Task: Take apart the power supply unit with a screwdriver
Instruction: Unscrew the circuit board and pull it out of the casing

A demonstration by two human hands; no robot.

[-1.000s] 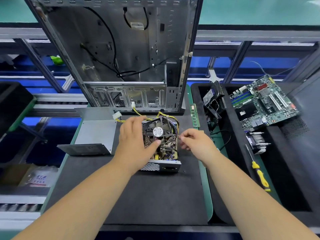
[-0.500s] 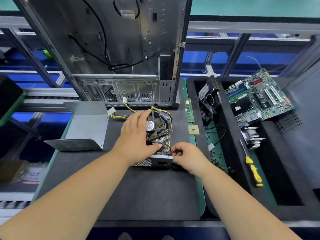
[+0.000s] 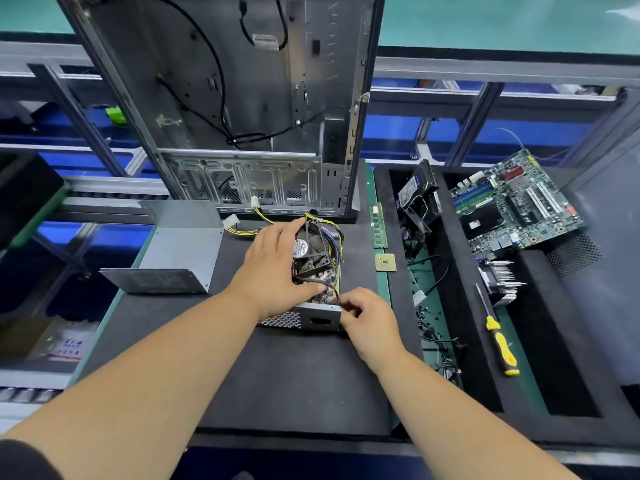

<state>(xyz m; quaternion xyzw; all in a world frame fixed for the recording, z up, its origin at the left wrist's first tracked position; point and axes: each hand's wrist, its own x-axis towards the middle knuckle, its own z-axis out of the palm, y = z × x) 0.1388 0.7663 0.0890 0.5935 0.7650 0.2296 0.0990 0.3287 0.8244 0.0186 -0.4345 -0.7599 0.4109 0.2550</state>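
Opened power supply (image 3: 317, 289) at frame centre on the table's black mat (image 3: 277, 375). Left hand (image 3: 273, 271) grips its loose fan (image 3: 310, 251) from the left, thumb over the board. Right hand (image 3: 367, 318) pinches a dark wire (image 3: 330, 287) at the unit's lower right corner. Screwdriver (image 3: 498, 337) lies untouched at right; removed cover (image 3: 176, 247) lies at left, case (image 3: 242, 105) stands behind.

We see a bright, even scene, lit probably from overhead. Shadows are soft and short beneath the left hand (image 3: 273, 271) and right hand (image 3: 367, 320). A pale sheen lies on the metal case (image 3: 242, 98) beyond them. Straight rails bend toward the edges, and the forearms nearest us look slightly soft.
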